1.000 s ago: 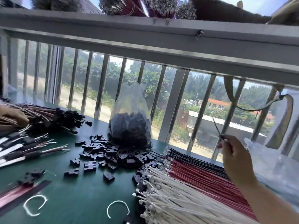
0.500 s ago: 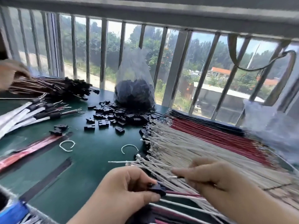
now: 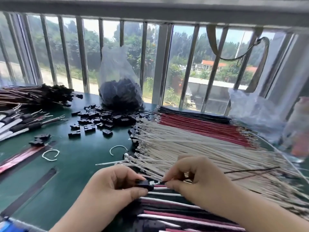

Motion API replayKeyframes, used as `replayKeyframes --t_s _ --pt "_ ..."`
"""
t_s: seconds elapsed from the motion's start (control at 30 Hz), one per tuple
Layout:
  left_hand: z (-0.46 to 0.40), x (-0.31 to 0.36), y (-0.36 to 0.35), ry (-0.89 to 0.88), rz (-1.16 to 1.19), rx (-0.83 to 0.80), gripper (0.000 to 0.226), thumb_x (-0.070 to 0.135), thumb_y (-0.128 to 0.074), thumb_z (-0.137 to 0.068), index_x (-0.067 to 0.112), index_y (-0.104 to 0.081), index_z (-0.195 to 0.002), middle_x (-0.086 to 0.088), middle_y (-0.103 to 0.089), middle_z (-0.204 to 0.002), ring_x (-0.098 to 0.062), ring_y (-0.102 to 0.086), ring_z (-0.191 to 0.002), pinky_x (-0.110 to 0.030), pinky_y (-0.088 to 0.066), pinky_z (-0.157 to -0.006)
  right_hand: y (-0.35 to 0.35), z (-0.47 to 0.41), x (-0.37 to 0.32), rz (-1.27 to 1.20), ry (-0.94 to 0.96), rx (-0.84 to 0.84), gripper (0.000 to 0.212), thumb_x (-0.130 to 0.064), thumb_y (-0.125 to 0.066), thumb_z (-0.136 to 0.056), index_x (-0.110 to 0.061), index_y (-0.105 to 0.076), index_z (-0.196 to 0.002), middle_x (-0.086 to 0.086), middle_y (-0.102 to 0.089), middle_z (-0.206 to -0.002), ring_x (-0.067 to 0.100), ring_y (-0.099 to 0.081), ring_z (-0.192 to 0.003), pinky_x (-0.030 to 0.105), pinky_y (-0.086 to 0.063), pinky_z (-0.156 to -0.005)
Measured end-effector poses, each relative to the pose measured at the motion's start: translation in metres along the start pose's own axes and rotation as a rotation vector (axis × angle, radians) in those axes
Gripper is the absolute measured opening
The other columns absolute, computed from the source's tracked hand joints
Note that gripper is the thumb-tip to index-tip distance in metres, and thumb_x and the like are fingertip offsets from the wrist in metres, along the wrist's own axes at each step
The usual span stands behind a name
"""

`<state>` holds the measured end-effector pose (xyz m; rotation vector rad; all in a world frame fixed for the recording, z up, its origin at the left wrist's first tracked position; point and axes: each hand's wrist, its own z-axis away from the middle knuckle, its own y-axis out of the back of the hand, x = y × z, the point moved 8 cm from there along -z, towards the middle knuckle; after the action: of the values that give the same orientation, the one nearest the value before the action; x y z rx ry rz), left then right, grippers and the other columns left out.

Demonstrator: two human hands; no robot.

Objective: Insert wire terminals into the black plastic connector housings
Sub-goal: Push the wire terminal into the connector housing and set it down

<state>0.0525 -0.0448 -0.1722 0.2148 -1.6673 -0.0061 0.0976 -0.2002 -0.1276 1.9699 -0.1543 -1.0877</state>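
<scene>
Where barred window [image 3: 160,67] seemingly meets green table [image 3: 70,173], housings [image 3: 100,119] lie.

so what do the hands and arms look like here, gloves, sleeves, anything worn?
Both are bare. The left hand and right hand show no gloves, rings or tape. No watch or band shows at either wrist, and no sleeve covers the forearms as far as the frame edge. No markings show.

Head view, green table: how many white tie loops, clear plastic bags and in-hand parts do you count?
White tie loops: 2
Clear plastic bags: 2
Black housing in left hand: 1
Wire in right hand: 1
Total: 6
</scene>
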Motion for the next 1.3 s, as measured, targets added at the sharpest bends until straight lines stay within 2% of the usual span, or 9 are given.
replayKeyframes --t_s 0.1,0.27,0.53,0.63,0.8,0.9,1.03,1.17,1.3 --pt "-0.001 0.0 0.001 -0.005 -0.012 -0.001 0.02 -0.007 -0.08 -0.058 0.01 -0.074 -0.068 -0.01 -0.073 -0.065 -0.008 -0.065 -0.055 -0.013 -0.049 -0.053 0.001 0.0 0.005 -0.021 -0.028 0.004 0.021 -0.017 -0.08 -0.073 -0.037 -0.072 -0.076 -0.023 -0.06 -0.07 -0.004 -0.056 -0.063 0.005 -0.038 -0.058" --pt "-0.002 -0.002 0.002 -0.014 -0.122 -0.007 0.025 0.022 -0.09 -0.051 0.021 -0.075 -0.071 -0.007 -0.073 -0.07 -0.01 -0.066 -0.061 -0.018 -0.052 -0.061 -0.001 -0.001 0.014 -0.042 -0.126 -0.018 0.02 -0.023 -0.081 -0.071 -0.041 -0.072 -0.073 -0.02 -0.064 -0.068 -0.004 -0.056 -0.058 0.008 -0.04 -0.055" --pt "0.0 -0.001 0.0 -0.051 -0.257 0.012 0.026 0.011 -0.085 -0.063 0.034 -0.074 -0.07 0.002 -0.074 -0.074 -0.007 -0.068 -0.065 -0.022 -0.055 -0.068 -0.008 -0.001 0.012 -0.065 -0.232 -0.091 0.023 -0.021 -0.082 -0.071 -0.039 -0.071 -0.061 -0.02 -0.064 -0.057 -0.007 -0.057 -0.054 0.005 -0.041 -0.053" --pt "0.001 0.0 -0.001 -0.06 -0.241 -0.005 0.023 0.016 -0.086 -0.062 0.033 -0.074 -0.071 0.002 -0.074 -0.074 -0.008 -0.068 -0.066 -0.021 -0.054 -0.067 -0.006 0.0 0.005 -0.044 -0.183 -0.064 0.021 -0.019 -0.081 -0.072 -0.036 -0.072 -0.063 -0.02 -0.063 -0.058 -0.006 -0.056 -0.052 0.006 -0.04 -0.051" --pt "0.003 0.004 -0.005 -0.062 -0.163 -0.09 0.03 0.042 -0.078 -0.046 0.032 -0.075 -0.074 0.0 -0.074 -0.076 -0.008 -0.069 -0.067 -0.016 -0.053 -0.065 -0.001 0.004 -0.015 -0.002 0.065 -0.028 0.02 -0.015 -0.08 -0.073 -0.034 -0.072 -0.07 -0.023 -0.059 -0.068 -0.003 -0.058 -0.066 0.007 -0.039 -0.057" --pt "0.002 0.004 -0.006 -0.092 -0.147 -0.082 0.02 0.03 -0.078 -0.053 0.032 -0.075 -0.073 0.0 -0.074 -0.074 -0.006 -0.068 -0.065 -0.013 -0.05 -0.062 -0.008 0.004 -0.016 -0.061 0.089 -0.081 0.02 -0.016 -0.081 -0.073 -0.033 -0.072 -0.069 -0.023 -0.057 -0.063 -0.004 -0.055 -0.062 0.006 -0.037 -0.055" --pt "0.001 0.002 -0.002 -0.098 -0.142 -0.026 0.02 0.032 -0.076 -0.056 0.032 -0.074 -0.075 -0.002 -0.073 -0.073 -0.008 -0.067 -0.064 -0.017 -0.051 -0.062 -0.01 0.0 -0.008 -0.105 0.045 -0.101 0.019 -0.022 -0.078 -0.076 -0.04 -0.072 -0.074 -0.019 -0.062 -0.069 -0.004 -0.054 -0.062 0.009 -0.04 -0.058" --pt "0.001 0.002 -0.003 -0.108 -0.18 -0.03 0.018 0.036 -0.074 -0.057 0.033 -0.073 -0.074 0.002 -0.071 -0.068 -0.003 -0.062 -0.059 -0.013 -0.048 -0.058 -0.005 -0.001 0.004 0.01 -0.004 -0.094 0.013 -0.035 -0.072 -0.08 -0.044 -0.07 -0.089 -0.026 -0.066 -0.079 -0.006 -0.06 -0.073 0.01 -0.045 -0.066" --pt "0.0 0.001 -0.002 -0.097 -0.175 -0.013 0.017 0.035 -0.075 -0.055 0.031 -0.073 -0.071 0.001 -0.071 -0.067 -0.005 -0.063 -0.059 -0.015 -0.048 -0.059 -0.008 0.001 -0.007 0.124 0.129 -0.031 0.013 -0.035 -0.068 -0.082 -0.039 -0.066 -0.094 -0.027 -0.059 -0.078 -0.001 -0.058 -0.076 0.01 -0.043 -0.066"
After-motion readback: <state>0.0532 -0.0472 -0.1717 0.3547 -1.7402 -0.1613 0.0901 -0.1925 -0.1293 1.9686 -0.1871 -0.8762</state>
